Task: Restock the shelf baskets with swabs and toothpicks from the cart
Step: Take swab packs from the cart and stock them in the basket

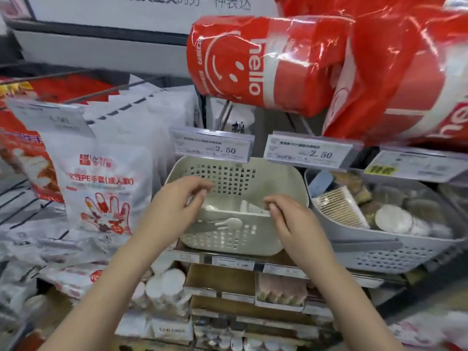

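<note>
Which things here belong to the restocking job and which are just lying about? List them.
Job: cream basket, nearly empty; grey basket with swab packs; left hand and right hand over the cream basket.

Lying about: red tissue packs, glove packets, price tags.

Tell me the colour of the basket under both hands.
Cream-white basket, with perforated walls; the head view shows it.

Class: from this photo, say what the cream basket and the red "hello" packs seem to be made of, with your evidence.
Cream basket: probably moulded plastic, matte; evenly punched holes and rounded rim suggest it.
Red "hello" packs: thin glossy plastic film wrapping; bright glare streaks and wrinkles show it. Their contents are hidden.
</note>
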The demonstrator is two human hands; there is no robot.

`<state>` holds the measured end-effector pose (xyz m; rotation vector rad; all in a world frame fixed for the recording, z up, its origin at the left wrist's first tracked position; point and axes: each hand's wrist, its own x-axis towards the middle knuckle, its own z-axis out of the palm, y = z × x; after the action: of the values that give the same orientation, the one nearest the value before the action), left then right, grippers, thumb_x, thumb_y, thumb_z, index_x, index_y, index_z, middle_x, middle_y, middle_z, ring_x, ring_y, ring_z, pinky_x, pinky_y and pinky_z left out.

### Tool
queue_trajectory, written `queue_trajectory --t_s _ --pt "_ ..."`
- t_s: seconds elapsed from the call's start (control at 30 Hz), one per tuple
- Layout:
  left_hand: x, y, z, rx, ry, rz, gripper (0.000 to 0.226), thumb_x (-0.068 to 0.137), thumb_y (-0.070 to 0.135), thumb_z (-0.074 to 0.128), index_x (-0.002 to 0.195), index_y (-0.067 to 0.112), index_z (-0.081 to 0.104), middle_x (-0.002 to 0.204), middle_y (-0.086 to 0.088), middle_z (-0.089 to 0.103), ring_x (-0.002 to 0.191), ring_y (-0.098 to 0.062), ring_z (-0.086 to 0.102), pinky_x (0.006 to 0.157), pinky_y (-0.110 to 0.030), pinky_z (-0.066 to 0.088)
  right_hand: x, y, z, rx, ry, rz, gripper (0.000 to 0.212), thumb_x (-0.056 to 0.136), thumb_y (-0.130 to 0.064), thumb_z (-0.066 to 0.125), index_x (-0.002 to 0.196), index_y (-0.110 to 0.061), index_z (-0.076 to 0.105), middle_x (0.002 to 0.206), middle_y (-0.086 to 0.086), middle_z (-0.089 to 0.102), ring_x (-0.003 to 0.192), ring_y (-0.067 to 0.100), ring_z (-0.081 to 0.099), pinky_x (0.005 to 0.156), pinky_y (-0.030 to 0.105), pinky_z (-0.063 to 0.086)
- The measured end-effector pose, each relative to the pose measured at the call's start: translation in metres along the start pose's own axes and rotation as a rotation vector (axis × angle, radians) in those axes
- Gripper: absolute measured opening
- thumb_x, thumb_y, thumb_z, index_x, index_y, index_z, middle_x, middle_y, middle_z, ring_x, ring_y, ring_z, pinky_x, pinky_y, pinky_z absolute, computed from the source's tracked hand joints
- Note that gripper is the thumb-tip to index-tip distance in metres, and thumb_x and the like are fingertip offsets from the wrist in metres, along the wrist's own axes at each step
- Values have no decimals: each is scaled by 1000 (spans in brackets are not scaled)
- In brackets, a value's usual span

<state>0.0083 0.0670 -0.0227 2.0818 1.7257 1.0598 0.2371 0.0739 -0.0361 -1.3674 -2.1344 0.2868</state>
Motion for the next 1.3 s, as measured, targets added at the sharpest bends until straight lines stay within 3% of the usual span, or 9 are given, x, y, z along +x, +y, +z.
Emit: queue_trajectory --t_s 0.1,0.2,0.37,0.5,0.6,0.9,1.07,1.2,1.3 --pt "30 -14 9 81 -197 -31 22 94 19 54 114 20 65 105 9 66 91 -5 57 77 -18 42 29 6 -1 -95 -146 86 25 99 -20 45 118 -18 60 113 -3 65 101 16 60 83 34 49" --pt "58 -24 14 182 -413 -52 24 93 22 56 116 19 63 109 5 66 92 -7 58 80 -19 43 67 12 3 -107 -402 169 26 96 -24 51 119 -18 60 115 0 65 101 17 59 85 30 48" --pt "91 -44 25 262 -601 -78 25 90 17 60 116 18 60 113 1 63 96 -12 57 85 -23 46 114 22 35 -241 -804 201 30 89 -26 63 117 -14 59 115 4 63 97 19 58 83 31 46" --pt "105 -56 42 382 -849 -147 34 90 20 60 124 17 55 119 0 57 100 -16 57 83 -22 46 135 37 62 -405 -951 253 25 86 -25 67 108 -16 60 115 4 62 95 22 57 87 35 48" --pt "112 -55 51 443 -1035 -198 42 89 26 61 129 16 51 127 -1 54 93 -15 61 82 -25 49 145 48 74 -380 -1076 352 33 84 -29 70 111 -14 59 114 5 60 96 22 58 91 37 49" --pt "116 -66 61 777 -1233 -192 66 83 39 67 140 18 41 142 -1 44 124 -25 48 103 -39 42 143 54 81 -265 -1188 410 63 80 -32 74 133 -10 47 131 9 55 114 27 56 100 38 47" --pt "119 -70 64 813 -1257 -176 57 79 39 69 127 11 56 129 -6 58 111 -26 58 92 -37 47 141 52 80 -232 -1192 473 59 81 -35 72 130 -10 50 131 10 54 114 28 57 90 36 52" --pt "118 -69 63 797 -1225 -188 51 81 36 68 124 10 58 126 -6 60 93 -22 55 81 -34 46 142 49 73 -242 -1156 446 47 83 -35 69 119 -10 53 116 6 55 100 24 57 78 30 49" --pt "118 -68 63 772 -1224 -207 48 82 32 67 122 9 58 124 -7 60 91 -22 56 77 -33 45 143 50 73 -296 -1070 381 41 83 -34 68 114 -11 54 115 6 56 101 23 57 91 37 50"
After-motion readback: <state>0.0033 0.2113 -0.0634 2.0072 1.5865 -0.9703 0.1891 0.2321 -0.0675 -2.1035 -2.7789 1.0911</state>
